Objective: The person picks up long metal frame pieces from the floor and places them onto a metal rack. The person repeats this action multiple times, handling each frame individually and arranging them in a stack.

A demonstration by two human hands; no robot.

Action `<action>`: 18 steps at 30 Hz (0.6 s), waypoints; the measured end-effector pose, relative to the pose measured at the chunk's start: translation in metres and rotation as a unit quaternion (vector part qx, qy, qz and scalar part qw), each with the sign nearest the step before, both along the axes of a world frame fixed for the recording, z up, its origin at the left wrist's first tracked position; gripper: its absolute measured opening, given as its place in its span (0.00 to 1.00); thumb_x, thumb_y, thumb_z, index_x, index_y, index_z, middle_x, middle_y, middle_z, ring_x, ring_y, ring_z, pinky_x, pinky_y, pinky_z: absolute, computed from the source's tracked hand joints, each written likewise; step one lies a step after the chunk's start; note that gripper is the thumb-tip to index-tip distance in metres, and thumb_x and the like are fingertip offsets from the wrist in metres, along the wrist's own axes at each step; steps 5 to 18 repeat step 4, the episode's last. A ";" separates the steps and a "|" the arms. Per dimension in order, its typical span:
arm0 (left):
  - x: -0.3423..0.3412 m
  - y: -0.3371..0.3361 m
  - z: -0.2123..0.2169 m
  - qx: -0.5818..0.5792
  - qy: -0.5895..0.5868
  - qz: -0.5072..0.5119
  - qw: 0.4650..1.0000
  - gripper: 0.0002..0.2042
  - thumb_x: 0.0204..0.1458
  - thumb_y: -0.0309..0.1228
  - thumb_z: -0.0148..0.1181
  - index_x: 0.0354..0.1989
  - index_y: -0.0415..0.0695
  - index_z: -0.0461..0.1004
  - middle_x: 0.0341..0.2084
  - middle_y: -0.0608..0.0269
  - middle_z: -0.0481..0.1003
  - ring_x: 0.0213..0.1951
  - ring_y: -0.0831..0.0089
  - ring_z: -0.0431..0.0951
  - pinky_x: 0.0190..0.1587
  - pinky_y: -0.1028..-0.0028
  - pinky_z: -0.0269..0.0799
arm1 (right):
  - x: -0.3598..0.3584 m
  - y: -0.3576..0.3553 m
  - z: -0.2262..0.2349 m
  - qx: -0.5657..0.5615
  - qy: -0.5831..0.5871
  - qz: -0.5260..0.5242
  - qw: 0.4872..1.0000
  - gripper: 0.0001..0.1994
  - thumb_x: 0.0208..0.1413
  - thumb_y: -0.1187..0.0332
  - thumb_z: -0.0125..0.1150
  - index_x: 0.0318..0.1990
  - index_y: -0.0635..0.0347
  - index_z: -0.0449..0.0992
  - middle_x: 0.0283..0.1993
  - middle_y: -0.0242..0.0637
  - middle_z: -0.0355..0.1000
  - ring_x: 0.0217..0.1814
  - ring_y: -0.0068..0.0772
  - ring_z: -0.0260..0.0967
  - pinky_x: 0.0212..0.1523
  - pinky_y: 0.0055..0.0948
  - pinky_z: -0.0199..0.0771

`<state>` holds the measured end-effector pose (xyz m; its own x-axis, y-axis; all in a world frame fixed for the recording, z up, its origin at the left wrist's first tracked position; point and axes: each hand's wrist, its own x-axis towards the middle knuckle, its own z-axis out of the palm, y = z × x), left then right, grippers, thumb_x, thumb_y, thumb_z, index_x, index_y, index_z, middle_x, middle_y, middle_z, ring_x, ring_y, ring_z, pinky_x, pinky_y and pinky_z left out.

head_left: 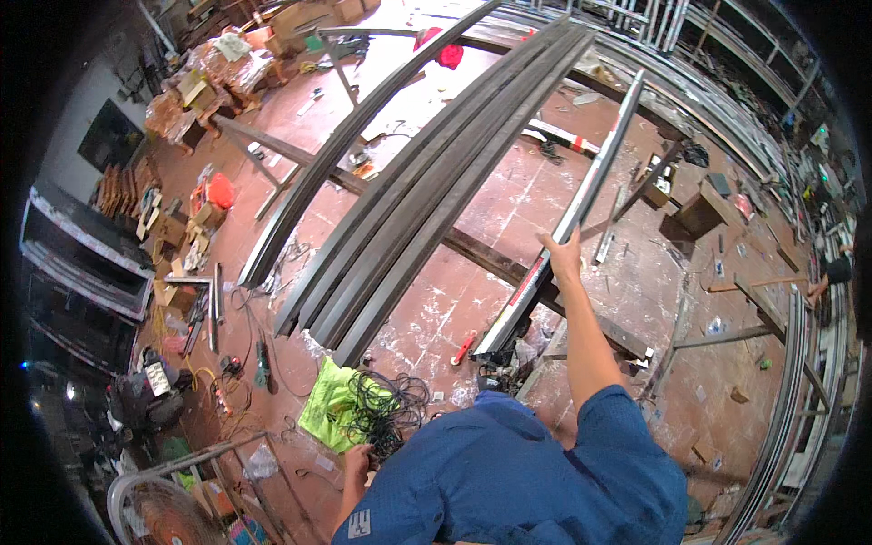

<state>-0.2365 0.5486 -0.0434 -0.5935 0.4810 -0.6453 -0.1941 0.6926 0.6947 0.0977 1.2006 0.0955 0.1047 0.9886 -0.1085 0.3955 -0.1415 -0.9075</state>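
Note:
My right arm reaches forward, and my right hand [565, 254] grips a long metal profile bar [595, 186] with a pale top face and a red stripe near its near end. The thumb lies over the bar's left edge, and the far fingers are partly hidden. The bar rests across dark support beams. Low at the left, my left hand [359, 460] is curled beside a lime-green bag [331, 404] and a tangle of black cord [391, 404]. What its fingers hold, if anything, does not show.
Several long dark metal profiles [436, 173] lie side by side on a crossbeam [481, 254]. A red-handled tool [463, 349] lies on the tiled floor. A fan [168, 513] stands at lower left, and cardboard boxes [698, 211] at right. Another person's hand [817, 289] shows at far right.

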 end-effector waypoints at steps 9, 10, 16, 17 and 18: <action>-0.009 0.013 -0.001 -0.022 -0.069 0.154 0.986 0.14 0.58 0.38 0.68 0.39 0.39 0.79 0.21 0.53 0.76 0.19 0.58 0.78 0.20 0.60 0.72 | -0.048 0.012 0.012 -0.010 0.051 0.001 0.999 0.61 0.48 0.53 0.76 0.83 0.61 0.41 0.75 0.70 0.61 0.77 0.65 0.61 0.77 0.42 0.60; -0.009 0.013 -0.001 -0.022 -0.069 0.154 0.986 0.14 0.58 0.38 0.68 0.39 0.39 0.79 0.21 0.53 0.76 0.19 0.58 0.78 0.20 0.60 0.72 | -0.048 0.012 0.012 -0.010 0.051 0.001 0.999 0.61 0.48 0.53 0.76 0.83 0.61 0.41 0.75 0.70 0.61 0.77 0.65 0.61 0.77 0.42 0.60; -0.009 0.013 -0.001 -0.022 -0.069 0.154 0.986 0.14 0.58 0.38 0.68 0.39 0.39 0.79 0.21 0.53 0.76 0.19 0.58 0.78 0.20 0.60 0.72 | -0.048 0.012 0.012 -0.010 0.051 0.001 0.999 0.61 0.48 0.53 0.76 0.83 0.61 0.41 0.75 0.70 0.61 0.77 0.65 0.61 0.77 0.42 0.60; -0.009 0.013 -0.001 -0.022 -0.069 0.154 0.986 0.14 0.58 0.38 0.68 0.39 0.39 0.79 0.21 0.53 0.76 0.19 0.58 0.78 0.20 0.60 0.72 | -0.048 0.012 0.012 -0.010 0.051 0.001 0.999 0.61 0.48 0.53 0.76 0.83 0.61 0.41 0.75 0.70 0.61 0.77 0.65 0.61 0.77 0.42 0.60; -0.009 0.013 -0.001 -0.022 -0.069 0.154 0.986 0.14 0.58 0.38 0.68 0.39 0.39 0.79 0.21 0.53 0.76 0.19 0.58 0.78 0.20 0.60 0.72 | -0.048 0.012 0.012 -0.010 0.051 0.001 0.999 0.61 0.48 0.53 0.76 0.83 0.61 0.41 0.75 0.70 0.61 0.77 0.65 0.61 0.77 0.42 0.60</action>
